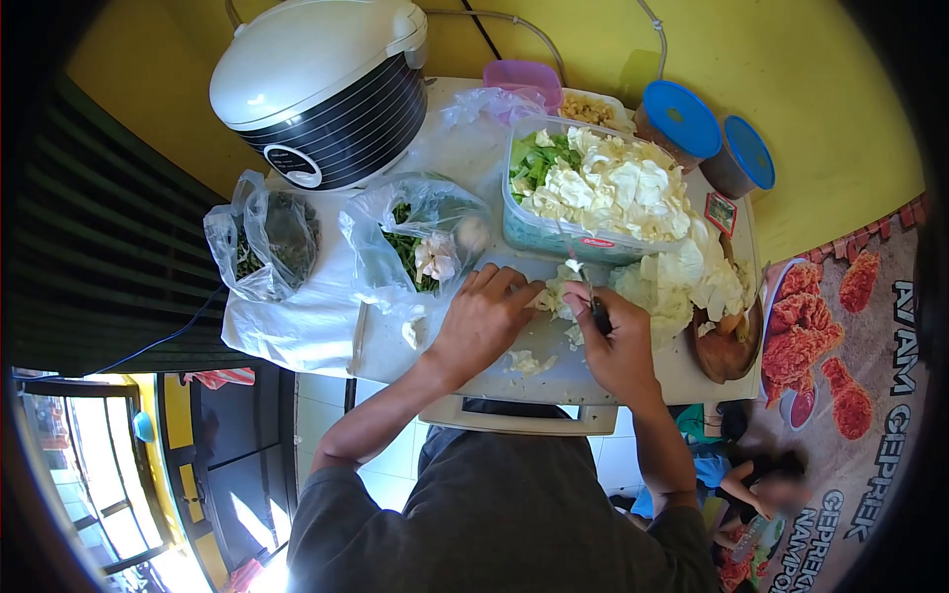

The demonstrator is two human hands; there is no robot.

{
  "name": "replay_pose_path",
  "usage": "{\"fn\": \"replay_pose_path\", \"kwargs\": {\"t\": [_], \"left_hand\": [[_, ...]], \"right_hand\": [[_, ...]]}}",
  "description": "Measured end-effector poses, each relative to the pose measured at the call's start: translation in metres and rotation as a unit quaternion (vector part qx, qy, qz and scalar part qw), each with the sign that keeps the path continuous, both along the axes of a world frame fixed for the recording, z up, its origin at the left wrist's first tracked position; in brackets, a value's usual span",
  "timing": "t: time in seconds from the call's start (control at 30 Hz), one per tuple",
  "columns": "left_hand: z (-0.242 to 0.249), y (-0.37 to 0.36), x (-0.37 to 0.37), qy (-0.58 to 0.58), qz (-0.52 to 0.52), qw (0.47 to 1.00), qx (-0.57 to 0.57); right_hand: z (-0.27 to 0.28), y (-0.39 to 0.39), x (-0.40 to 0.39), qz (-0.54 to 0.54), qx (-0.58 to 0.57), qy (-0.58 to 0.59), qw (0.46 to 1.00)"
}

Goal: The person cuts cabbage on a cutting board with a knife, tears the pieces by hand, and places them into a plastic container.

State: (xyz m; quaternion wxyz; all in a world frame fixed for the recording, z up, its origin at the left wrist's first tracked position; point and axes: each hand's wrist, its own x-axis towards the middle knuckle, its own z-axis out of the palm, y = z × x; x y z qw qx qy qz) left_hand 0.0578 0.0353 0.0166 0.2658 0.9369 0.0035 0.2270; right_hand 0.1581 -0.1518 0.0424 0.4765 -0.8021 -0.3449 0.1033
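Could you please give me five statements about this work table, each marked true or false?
1. The right hand grips a knife with a dark handle. True.
2. The lid of the rice cooker stands open. False: the rice cooker's lid is closed.
3. The clear tub holds pale leaf pieces and green ones. True.
4. The two round lids beyond the tub are red. False: the round lids are blue.
5. The plastic bag beside the left hand has greens in it. True.
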Motion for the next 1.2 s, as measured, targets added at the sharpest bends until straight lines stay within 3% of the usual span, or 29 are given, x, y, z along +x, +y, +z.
{"fn": "replay_pose_path", "kwargs": {"t": [0.2,0.27,0.37,0.47,0.6,0.7,0.87,1.0,1.2], "left_hand": [[0.006,0.004,-0.003,-0.014,-0.023,0.995,-0.095],[0.014,0.003,-0.006,0.029,-0.049,0.973,-0.224],[0.02,0.003,-0.009,0.079,-0.063,0.942,-0.321],[0.019,0.0,-0.012,0.098,-0.067,0.893,-0.434],[0.014,-0.003,-0.01,0.057,-0.085,0.841,-0.532],[0.016,-0.003,-0.011,0.079,-0.074,0.875,-0.471],[0.017,-0.004,-0.006,0.039,-0.085,0.828,-0.552],[0.02,-0.006,-0.003,0.017,-0.089,0.814,-0.575],[0.037,-0.004,0.001,-0.008,-0.065,0.827,-0.558]], "right_hand": [[-0.01,0.0,-0.008,0.016,0.084,-0.044,0.995],[-0.001,0.005,-0.008,0.036,0.106,-0.066,0.992],[0.016,-0.001,-0.009,0.036,-0.002,0.137,0.99],[0.013,-0.001,-0.008,0.039,0.054,0.2,0.977],[0.012,0.003,-0.003,0.065,0.108,0.182,0.975],[0.005,0.008,-0.005,0.044,0.134,0.162,0.977],[0.01,0.01,-0.008,-0.032,0.193,0.227,0.954],[0.008,0.014,-0.01,-0.056,0.223,0.105,0.968],[0.023,0.02,-0.006,-0.087,0.265,0.083,0.957]]}}
